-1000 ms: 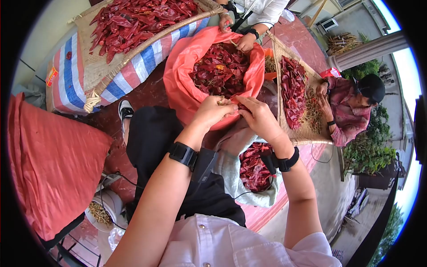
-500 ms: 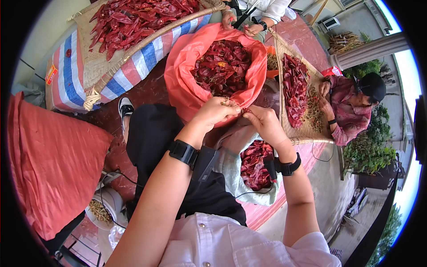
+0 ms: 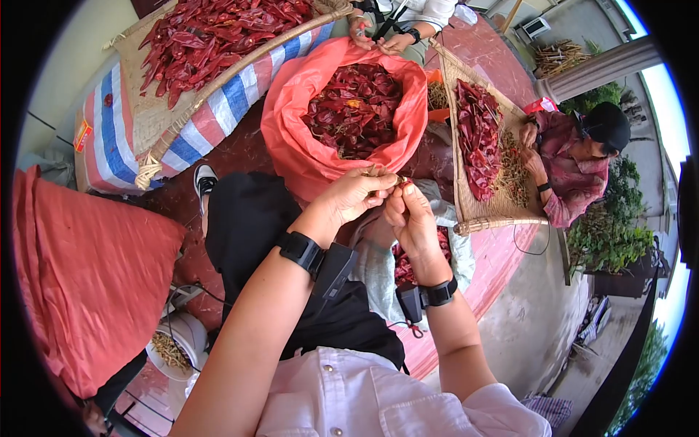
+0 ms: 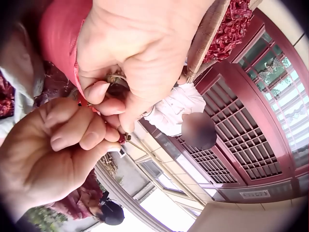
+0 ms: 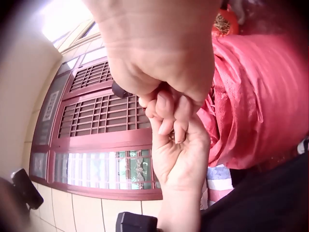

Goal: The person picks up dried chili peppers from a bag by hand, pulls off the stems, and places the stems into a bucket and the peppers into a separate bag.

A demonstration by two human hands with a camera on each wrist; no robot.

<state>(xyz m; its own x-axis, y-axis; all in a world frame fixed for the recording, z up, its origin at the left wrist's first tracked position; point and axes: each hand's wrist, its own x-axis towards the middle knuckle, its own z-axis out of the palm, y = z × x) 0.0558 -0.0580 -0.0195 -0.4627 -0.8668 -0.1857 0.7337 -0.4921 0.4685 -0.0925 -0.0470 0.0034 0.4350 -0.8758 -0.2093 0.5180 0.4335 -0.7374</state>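
Note:
In the head view my left hand (image 3: 354, 194) and right hand (image 3: 415, 224) meet fingertip to fingertip near the front rim of an open red sack (image 3: 295, 156) of dried red chilies (image 3: 357, 105). The right thumb and fingers pinch a small dark red dried chili (image 4: 125, 138), most of it hidden by the hand. Left fingertips are right at its end. Dry chili stems (image 4: 115, 78) sit in the curled left hand. Below the right hand stands a pale sack (image 3: 378, 280) with more red chilies inside.
A woven tray (image 3: 138, 124) of chilies rests on a striped cover at the left. Right of the sack, a person (image 3: 575, 167) works over another woven tray (image 3: 502, 211). Across the sack are another person's hands (image 3: 393, 44). A white bucket (image 3: 196, 339) holds stems.
My right hand has turned palm upward and its forearm swung inward, covering more of the pale sack. The opposite person's hands have drawn back from the red sack.

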